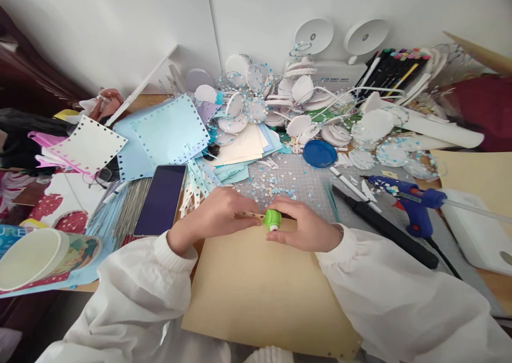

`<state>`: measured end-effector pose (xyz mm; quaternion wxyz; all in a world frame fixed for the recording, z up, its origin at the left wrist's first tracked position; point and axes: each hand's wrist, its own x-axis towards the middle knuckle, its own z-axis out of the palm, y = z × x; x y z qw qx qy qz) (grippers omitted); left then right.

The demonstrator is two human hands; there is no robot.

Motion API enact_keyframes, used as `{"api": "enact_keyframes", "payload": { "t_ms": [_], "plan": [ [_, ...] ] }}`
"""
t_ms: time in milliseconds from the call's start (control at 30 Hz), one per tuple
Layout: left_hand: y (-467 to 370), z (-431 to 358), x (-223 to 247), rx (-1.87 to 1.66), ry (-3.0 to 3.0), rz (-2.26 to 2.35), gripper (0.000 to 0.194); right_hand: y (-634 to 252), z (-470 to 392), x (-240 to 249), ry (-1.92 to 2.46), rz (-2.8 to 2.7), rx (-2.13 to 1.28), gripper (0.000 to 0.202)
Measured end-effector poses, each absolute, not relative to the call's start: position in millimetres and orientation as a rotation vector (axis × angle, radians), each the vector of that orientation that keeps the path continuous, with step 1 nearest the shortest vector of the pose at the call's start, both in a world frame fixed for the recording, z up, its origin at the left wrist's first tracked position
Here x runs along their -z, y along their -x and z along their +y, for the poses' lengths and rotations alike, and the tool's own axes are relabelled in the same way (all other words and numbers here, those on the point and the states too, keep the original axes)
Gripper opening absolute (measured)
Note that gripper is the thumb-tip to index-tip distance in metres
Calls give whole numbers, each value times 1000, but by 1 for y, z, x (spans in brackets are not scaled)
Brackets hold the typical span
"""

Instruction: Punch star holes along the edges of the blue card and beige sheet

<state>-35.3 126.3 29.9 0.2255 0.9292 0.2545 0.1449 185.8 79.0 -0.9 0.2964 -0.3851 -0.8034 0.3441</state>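
Note:
A small green paper punch is gripped in my right hand, its fingers closed around it at the far edge of a large tan sheet. My left hand pinches a strip at that same edge, just left of the punch. Small dark star shapes show along the strip between my hands. The sheet hangs toward me, with a few small holes at its lower right corner. Tiny blue and white paper pieces lie scattered on the grey cutting mat beyond my hands.
A phone, punched blue sheets and a plastic tub are at the left. At the right lie a blue glue gun, a black tool and a white pen. White discs and a blue lid are behind.

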Motion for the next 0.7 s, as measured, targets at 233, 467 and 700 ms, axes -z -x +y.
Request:
{"api": "enact_keyframes", "payload": {
  "t_ms": [233,467,700],
  "plan": [
    [35,126,-29,-378,-2593,715,20,-183,77,1,1059,-2161,-884,21],
    [35,127,-30,-351,-2728,705,20,-177,72,8,1100,-2168,-699,20],
    [24,113,-44,-301,-2979,715,37,-177,72,8,1174,-2233,-593,17]
  ]
}}
